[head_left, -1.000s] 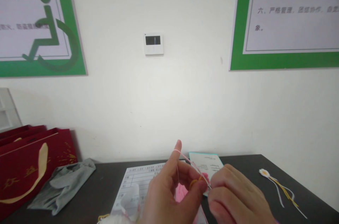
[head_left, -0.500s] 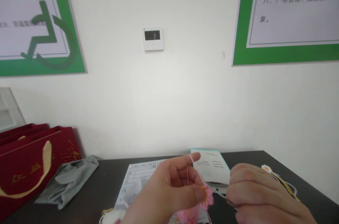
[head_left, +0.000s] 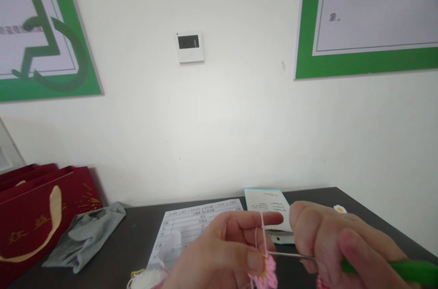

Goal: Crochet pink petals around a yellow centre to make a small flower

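Observation:
Between the thumb and fingers of my left hand [head_left: 227, 245] is a small pink crocheted flower [head_left: 268, 273] with a yellow centre. Pink yarn [head_left: 263, 229] runs up from the flower and loops over my left index finger. My right hand [head_left: 342, 239] is closed around a crochet hook [head_left: 407, 270] with a green handle. Its thin metal shaft points left, and the tip meets the top of the flower beside the yarn. My left fingers hide part of the flower.
A printed sheet [head_left: 201, 216] and a white card with a teal edge [head_left: 265, 202] lie on the dark table [head_left: 133, 234]. White yarn [head_left: 147, 277] sits at the front. Grey cloth [head_left: 85, 234] and red gift bags [head_left: 34, 220] are left; a white flower [head_left: 340, 209] is right.
My right hand has turned, bringing the hook's green handle into view, and the hook's tip now meets the flower. My left index finger has straightened to the right. The view has shifted slightly.

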`<state>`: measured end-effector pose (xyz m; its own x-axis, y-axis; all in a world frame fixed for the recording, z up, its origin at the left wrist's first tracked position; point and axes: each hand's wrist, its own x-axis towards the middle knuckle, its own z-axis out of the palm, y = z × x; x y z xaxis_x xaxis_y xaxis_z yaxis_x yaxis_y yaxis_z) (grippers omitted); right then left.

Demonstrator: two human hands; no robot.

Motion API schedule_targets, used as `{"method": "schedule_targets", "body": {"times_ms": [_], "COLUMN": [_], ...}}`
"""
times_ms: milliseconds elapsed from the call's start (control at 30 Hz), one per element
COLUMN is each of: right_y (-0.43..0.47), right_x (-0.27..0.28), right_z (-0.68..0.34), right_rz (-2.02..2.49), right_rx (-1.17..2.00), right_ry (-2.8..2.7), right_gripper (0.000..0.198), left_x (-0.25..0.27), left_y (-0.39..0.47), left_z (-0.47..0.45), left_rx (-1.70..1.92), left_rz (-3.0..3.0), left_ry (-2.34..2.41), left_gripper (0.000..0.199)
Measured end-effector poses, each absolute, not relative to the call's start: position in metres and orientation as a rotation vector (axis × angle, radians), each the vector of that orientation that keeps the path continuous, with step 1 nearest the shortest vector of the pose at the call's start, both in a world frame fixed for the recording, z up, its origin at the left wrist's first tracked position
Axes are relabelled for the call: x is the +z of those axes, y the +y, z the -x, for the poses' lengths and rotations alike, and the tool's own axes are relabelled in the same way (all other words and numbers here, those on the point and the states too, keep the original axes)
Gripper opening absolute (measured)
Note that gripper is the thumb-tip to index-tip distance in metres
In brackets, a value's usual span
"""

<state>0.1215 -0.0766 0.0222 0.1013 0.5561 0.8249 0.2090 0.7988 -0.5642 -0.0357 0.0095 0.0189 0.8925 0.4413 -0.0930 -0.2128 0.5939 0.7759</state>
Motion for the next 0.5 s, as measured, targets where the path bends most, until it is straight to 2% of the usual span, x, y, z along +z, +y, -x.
{"method": "schedule_targets", "body": {"times_ms": [167, 400, 500], "right_y": [-0.068, -0.068, -0.066], "right_x": [0.030, 0.030, 0.027], "right_z": [-0.113, -0.116, -0.116], "right_rz": [0.603, 0.589, 0.620], "right_rx": [0.660, 0.797, 0.875], "right_ry": [-1.238, -1.192, -1.121], "right_gripper": [0.055, 0.053, 0.052], "left_x": [0.016, 0.021, 0.027], "left_y": [0.013, 0.010, 0.004], "left_z": [0.040, 0.039, 0.039], "left_rx": [0.378, 0.392, 0.527], "left_rz": [-0.966, -0.953, -0.967], "left_ry": [0.316, 0.317, 0.338], "left_gripper": [0.068, 0.066, 0.059]}}
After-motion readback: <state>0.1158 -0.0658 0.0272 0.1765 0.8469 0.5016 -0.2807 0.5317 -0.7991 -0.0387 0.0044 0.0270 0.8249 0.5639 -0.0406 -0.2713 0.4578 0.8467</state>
